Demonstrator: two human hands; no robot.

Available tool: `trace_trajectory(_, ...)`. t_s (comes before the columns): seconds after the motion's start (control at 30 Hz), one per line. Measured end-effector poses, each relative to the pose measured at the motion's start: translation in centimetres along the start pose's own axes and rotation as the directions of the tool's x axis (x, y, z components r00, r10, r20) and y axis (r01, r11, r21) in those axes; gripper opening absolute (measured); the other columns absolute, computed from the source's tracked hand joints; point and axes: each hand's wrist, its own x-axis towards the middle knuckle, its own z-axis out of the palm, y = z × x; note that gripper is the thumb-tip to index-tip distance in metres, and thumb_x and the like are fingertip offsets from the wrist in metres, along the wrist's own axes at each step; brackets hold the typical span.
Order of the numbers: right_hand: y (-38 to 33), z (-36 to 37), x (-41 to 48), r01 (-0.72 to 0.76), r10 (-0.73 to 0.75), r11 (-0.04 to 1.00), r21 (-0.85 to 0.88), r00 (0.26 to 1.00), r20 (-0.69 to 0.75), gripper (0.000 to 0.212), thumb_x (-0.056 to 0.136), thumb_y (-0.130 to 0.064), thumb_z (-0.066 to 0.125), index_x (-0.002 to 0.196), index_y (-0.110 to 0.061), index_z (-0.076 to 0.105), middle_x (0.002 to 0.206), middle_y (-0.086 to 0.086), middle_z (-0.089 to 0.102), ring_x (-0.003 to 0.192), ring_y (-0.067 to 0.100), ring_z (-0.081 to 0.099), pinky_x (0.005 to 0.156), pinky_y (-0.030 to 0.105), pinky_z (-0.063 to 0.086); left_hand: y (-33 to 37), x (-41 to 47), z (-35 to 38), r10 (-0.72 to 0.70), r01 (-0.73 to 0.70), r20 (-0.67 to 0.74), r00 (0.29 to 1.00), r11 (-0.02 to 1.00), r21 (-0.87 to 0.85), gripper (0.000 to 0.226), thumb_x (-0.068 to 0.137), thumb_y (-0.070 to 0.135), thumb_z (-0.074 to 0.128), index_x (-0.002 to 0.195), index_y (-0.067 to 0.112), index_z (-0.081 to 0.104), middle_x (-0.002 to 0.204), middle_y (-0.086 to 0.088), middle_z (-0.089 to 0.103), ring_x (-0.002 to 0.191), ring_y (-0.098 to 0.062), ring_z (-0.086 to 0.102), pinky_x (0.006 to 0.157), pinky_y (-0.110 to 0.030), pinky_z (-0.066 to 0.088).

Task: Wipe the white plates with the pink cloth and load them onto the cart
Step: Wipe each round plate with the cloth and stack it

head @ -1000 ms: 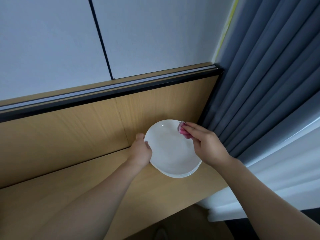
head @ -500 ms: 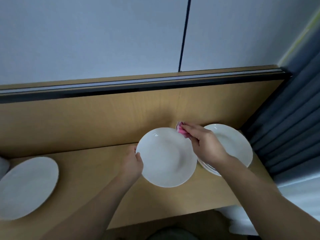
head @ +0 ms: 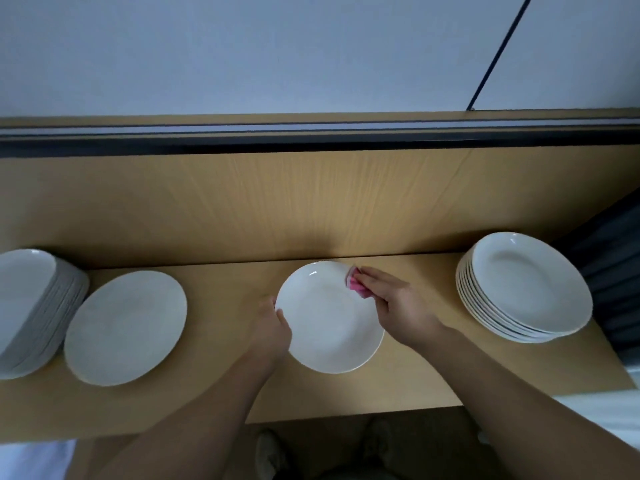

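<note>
White plate [head: 329, 320] is in the middle of the scene over the wooden counter [head: 415, 375], gripped at its left rim by the left hand [head: 272, 327], thumb curled over the edge. The right hand [head: 398, 303] pinches the folded pink cloth [head: 355, 285] in curled fingers against the plate's far right rim. A right stack of plates [head: 526, 289] stands beside a dark curtain [head: 609, 271]. A single plate [head: 124, 327] lies at left, just beside a left stack [head: 31, 306].
</note>
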Motion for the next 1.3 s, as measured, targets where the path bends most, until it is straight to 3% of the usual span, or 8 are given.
trace_trajectory(0.23, -0.7, 2.9, 0.1, -0.034, 0.034, 0.999, -0.005, 0.984, 0.172, 0.049, 0.086, 0.015, 0.046, 0.113, -0.022, 0.064, 0.115, -0.024, 0.057, 0.097, 0.000, 0.057, 0.090, 0.020, 0.048, -1.4, 0.8, 0.1, 0.028, -0.028, -0.004, 1.000, 0.999, 0.031, 0.028, 0.100, 0.014, 0.039, 0.126, 0.006, 0.045, 0.110, -0.008, 0.058, 0.090, -0.018, 0.051, 0.081, -0.030, 0.040)
trace_trajectory(0.4, -0.8, 4.9, 1.6, -0.065, 0.070, 0.998, -0.024, 0.952, 0.298, 0.047, 0.091, 0.010, 0.041, 0.116, -0.024, 0.063, 0.110, -0.026, 0.056, 0.098, -0.006, 0.052, 0.088, 0.007, 0.037, -2.0, 1.1, -0.4, 0.017, -0.023, 0.059, 0.998, 0.995, 0.094, 0.025, 0.098, 0.017, 0.043, 0.121, 0.008, 0.047, 0.100, -0.002, 0.058, 0.088, -0.019, 0.056, 0.076, -0.030, 0.043)
trace_trajectory(0.5, -0.3, 6.6, 3.2, -0.082, 0.100, 0.995, -0.063, 0.929, 0.356, 0.045, 0.094, 0.004, 0.043, 0.124, -0.025, 0.059, 0.127, -0.014, 0.054, 0.115, 0.004, 0.049, 0.100, 0.023, 0.039, -2.5, 1.3, -1.3, 0.110, -0.130, 0.096, 0.989, 0.965, 0.229, 0.027, 0.096, 0.024, 0.046, 0.121, 0.013, 0.048, 0.106, -0.001, 0.060, 0.095, -0.022, 0.059, 0.082, -0.033, 0.047)
trace_trajectory(0.6, 0.5, 9.5, 2.9, -0.050, 0.233, 0.919, -0.392, 0.870, 0.435, 0.053, 0.097, -0.015, 0.047, 0.148, -0.017, 0.033, 0.157, 0.007, 0.022, 0.141, 0.034, 0.023, 0.117, 0.047, 0.018, -2.9, 1.3, -2.6, 0.254, -0.306, 0.194, 0.948, 0.898, 0.318, 0.045, 0.096, 0.025, 0.044, 0.140, 0.022, 0.038, 0.128, 0.004, 0.054, 0.113, -0.020, 0.054, 0.093, -0.034, 0.044)
trace_trajectory(0.8, -0.7, 12.6, 2.1, -0.109, 0.424, 0.803, -0.586, 0.795, 0.434, 0.066, 0.100, -0.025, 0.036, 0.154, -0.010, 0.001, 0.161, 0.013, -0.011, 0.146, 0.039, -0.009, 0.119, 0.050, -0.003, -3.6, 1.4, -3.8, 0.301, -0.444, 0.399, 0.866, 0.829, 0.340, 0.066, 0.090, 0.034, 0.048, 0.149, 0.030, 0.020, 0.134, 0.010, 0.051, 0.117, -0.015, 0.052, 0.096, -0.033, 0.046)
trace_trajectory(0.97, -2.3, 14.5, 2.8, -0.015, 0.306, 0.860, -0.510, 0.814, 0.493, 0.077, 0.092, -0.019, 0.047, 0.154, -0.013, 0.002, 0.162, 0.009, -0.008, 0.148, 0.032, -0.011, 0.121, 0.047, 0.001, -3.6, 2.1, -4.7, 0.273, -0.466, 0.497, 0.824, 0.825, 0.320, 0.102, 0.062, 0.058, 0.072, 0.146, 0.037, 0.018, 0.131, 0.017, 0.051, 0.114, -0.008, 0.052, 0.091, -0.033, 0.050)
trace_trajectory(1.13, -2.6, 14.0, 0.5, 0.219, 0.083, 0.873, -0.436, 0.814, 0.575, 0.062, 0.095, -0.023, 0.045, 0.152, -0.017, 0.022, 0.161, 0.010, 0.012, 0.148, 0.034, 0.002, 0.119, 0.046, -0.001, -2.7, 2.0, -4.6, 0.235, -0.445, 0.466, 0.853, 0.795, 0.413, 0.106, 0.064, 0.062, 0.069, 0.150, 0.025, 0.017, 0.138, 0.007, 0.048, 0.121, -0.017, 0.051, 0.096, -0.032, 0.045)
trace_trajectory(1.3, -1.2, 12.1, -1.3, 0.426, -0.074, 0.846, -0.320, 0.689, 0.721, 0.057, 0.086, -0.014, 0.060, 0.140, -0.024, 0.043, 0.153, 0.002, 0.035, 0.147, 0.030, 0.016, 0.120, 0.047, 0.005, -2.1, 1.7, -4.8, 0.209, -0.452, 0.477, 0.854, 0.752, 0.480, 0.110, 0.067, 0.069, 0.066, 0.150, 0.019, 0.014, 0.137, 0.004, 0.050, 0.118, -0.018, 0.051, 0.093, -0.033, 0.046)
